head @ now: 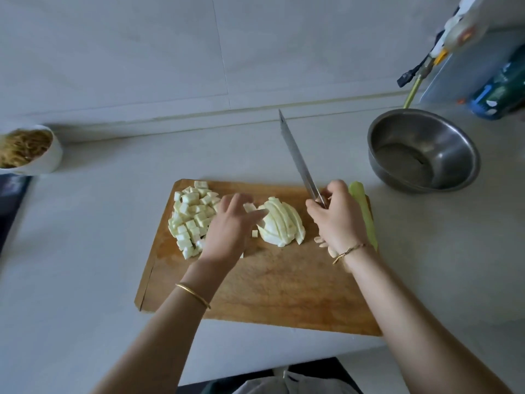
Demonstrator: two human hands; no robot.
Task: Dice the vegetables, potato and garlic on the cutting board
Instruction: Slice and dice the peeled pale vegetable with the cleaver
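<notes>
Fingers (314,208) of right hand (339,223) grip knife (295,157), blade pointing away, slightly leftward.

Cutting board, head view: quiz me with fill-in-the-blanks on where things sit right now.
The knife is held with its tip pointing ___ from the person.
The diced pile lies on the cutting board's ___ side.
The steel bowl stands off the board, to its ___.
Missing: away; left; right.
</notes>
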